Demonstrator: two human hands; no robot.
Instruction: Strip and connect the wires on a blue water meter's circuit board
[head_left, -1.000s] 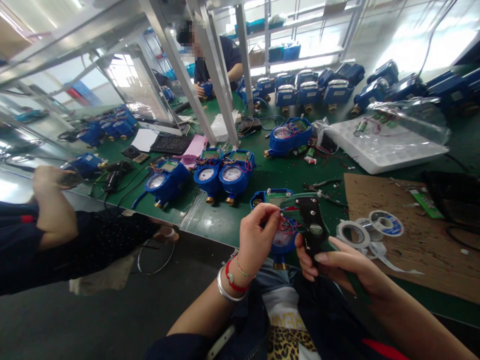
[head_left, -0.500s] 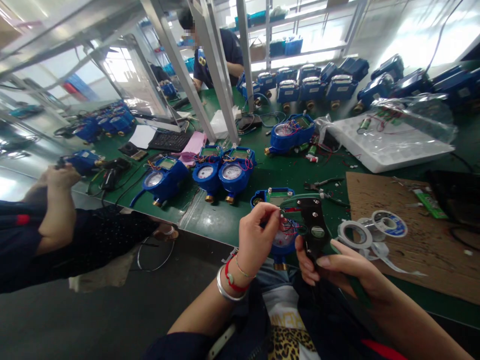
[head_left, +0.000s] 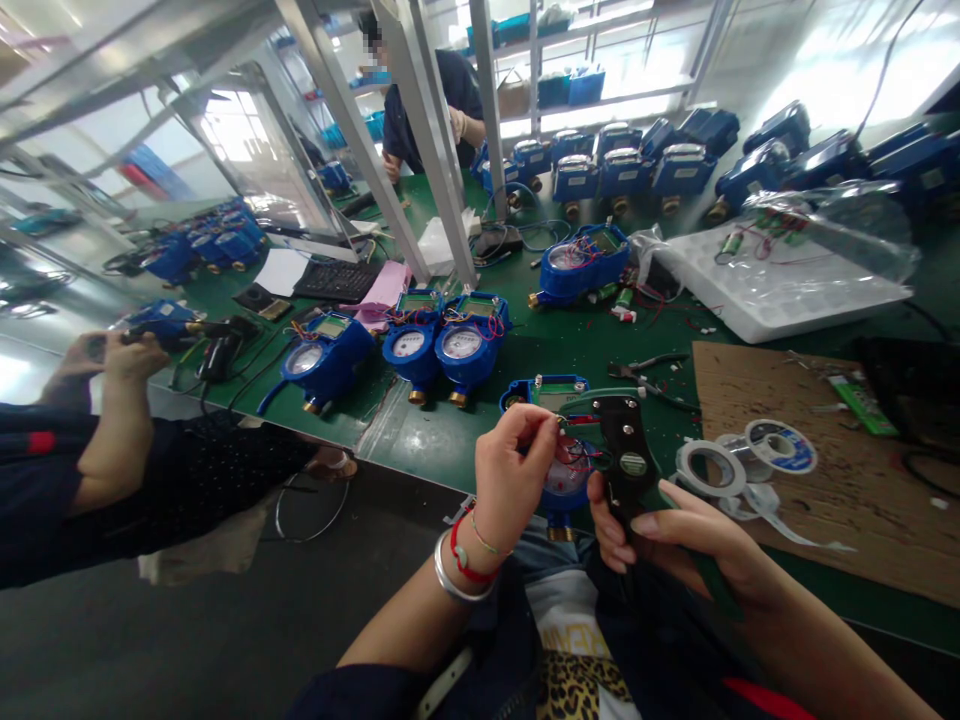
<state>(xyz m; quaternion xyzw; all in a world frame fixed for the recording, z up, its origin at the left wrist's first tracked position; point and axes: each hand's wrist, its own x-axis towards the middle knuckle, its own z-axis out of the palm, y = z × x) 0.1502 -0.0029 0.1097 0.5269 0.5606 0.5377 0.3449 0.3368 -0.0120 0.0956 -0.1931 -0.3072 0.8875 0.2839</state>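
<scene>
My left hand point(head_left: 514, 470) is pinched on thin red wires that run into an open blue water meter point(head_left: 568, 480) at the table's near edge. My right hand point(head_left: 671, 535) is wrapped round a black wire-stripper tool point(head_left: 624, 450) with green handles, its jaws up by the pinched wires. The meter's dial sits between both hands, partly hidden by them.
Several blue meters point(head_left: 442, 345) stand on the green table point(head_left: 555, 345). Solder reels point(head_left: 742, 455) lie on a brown board point(head_left: 840, 470) to the right, a white foam tray point(head_left: 780, 285) behind. A co-worker's arm point(head_left: 112, 430) is at left; another person point(head_left: 435, 100) works at the far end.
My hands have hardly moved. The co-worker's hands at left have shifted, now holding something near a meter; the far person has moved.
</scene>
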